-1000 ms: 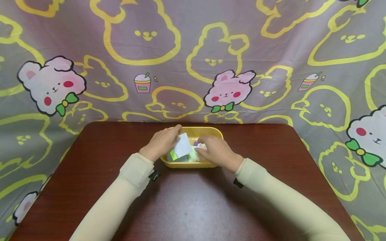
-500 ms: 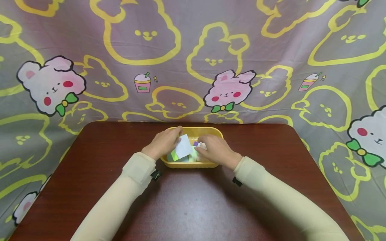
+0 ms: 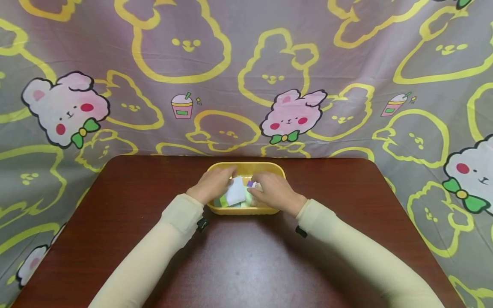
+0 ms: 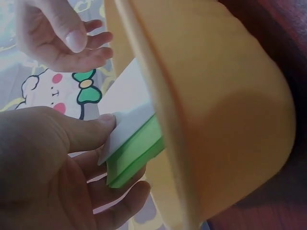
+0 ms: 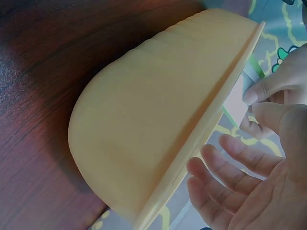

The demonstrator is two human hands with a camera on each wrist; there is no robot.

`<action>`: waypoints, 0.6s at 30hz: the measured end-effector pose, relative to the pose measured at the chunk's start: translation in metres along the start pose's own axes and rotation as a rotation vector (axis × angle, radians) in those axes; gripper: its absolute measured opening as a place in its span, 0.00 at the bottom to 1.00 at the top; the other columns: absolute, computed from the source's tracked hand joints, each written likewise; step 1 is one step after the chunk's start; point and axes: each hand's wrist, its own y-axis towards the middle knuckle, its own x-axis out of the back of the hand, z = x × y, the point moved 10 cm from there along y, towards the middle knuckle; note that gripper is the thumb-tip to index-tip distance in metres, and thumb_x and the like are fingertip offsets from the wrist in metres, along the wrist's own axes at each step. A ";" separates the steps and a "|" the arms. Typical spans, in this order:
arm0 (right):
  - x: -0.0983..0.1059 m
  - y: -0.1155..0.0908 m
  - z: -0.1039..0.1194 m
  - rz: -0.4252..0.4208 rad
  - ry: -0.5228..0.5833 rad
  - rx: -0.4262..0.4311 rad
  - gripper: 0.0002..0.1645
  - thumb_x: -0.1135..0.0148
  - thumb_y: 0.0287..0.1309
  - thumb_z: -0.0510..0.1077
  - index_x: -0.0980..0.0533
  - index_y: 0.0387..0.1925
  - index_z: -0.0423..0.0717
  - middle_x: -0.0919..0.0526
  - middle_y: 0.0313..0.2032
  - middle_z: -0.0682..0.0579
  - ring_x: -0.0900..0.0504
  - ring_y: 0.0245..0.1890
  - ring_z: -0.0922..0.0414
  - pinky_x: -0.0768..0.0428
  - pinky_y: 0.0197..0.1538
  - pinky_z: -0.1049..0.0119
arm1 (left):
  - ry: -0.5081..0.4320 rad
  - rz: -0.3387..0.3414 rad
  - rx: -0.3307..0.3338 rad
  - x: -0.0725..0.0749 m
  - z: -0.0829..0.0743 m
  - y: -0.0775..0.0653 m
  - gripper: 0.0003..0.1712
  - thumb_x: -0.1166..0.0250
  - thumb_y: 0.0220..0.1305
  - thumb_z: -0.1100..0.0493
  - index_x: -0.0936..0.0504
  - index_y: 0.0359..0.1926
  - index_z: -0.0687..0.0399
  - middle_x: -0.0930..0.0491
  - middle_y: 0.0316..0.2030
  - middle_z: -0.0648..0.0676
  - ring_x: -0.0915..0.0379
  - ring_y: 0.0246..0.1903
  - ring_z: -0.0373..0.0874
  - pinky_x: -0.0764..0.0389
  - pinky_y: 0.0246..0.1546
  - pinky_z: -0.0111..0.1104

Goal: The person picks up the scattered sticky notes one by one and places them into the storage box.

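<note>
At the left end of a yellow plastic basket (image 3: pixel 265 165), my left hand (image 3: pixel 212 185) pinches a white square of paper (image 3: pixel 236 191) between thumb and fingers. Under it, in the left wrist view, a green folded-looking piece (image 4: pixel 136 151) lies against the fingers. My right hand (image 3: pixel 278 191) hovers over the basket's right end, its fingers loosely bent and holding nothing in the right wrist view. Near the right thumb, a purple piece (image 3: pixel 250 184) and a pale green item (image 3: pixel 248 198) lie inside the basket. Both hands partly hide the contents.
The basket stands near the far edge of a dark reddish-brown table (image 3: pixel 239 261). Behind the table hangs a grey curtain (image 3: pixel 223 94) with yellow outlines and rabbit faces. Black straps show at both wrists.
My left hand has shifted a little right and lower, bringing the white paper deeper into the basket. The right hand has barely moved.
</note>
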 end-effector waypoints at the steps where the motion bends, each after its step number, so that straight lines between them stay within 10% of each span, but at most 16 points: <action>1: 0.000 0.000 0.000 0.001 0.001 0.000 0.25 0.44 0.58 0.57 0.20 0.45 0.41 0.16 0.41 0.47 0.20 0.39 0.56 0.22 0.43 0.59 | 0.002 0.010 0.003 -0.002 0.000 0.001 0.06 0.42 0.63 0.61 0.27 0.41 0.49 0.25 0.27 0.50 0.29 0.27 0.45 0.28 0.28 0.39; 18: -0.007 0.002 -0.004 0.025 -0.009 -0.017 0.24 0.43 0.58 0.56 0.19 0.45 0.42 0.15 0.40 0.49 0.21 0.34 0.59 0.22 0.39 0.60 | -0.002 0.069 0.070 -0.016 0.006 0.002 0.11 0.42 0.64 0.52 0.27 0.44 0.52 0.22 0.31 0.52 0.28 0.30 0.45 0.26 0.30 0.41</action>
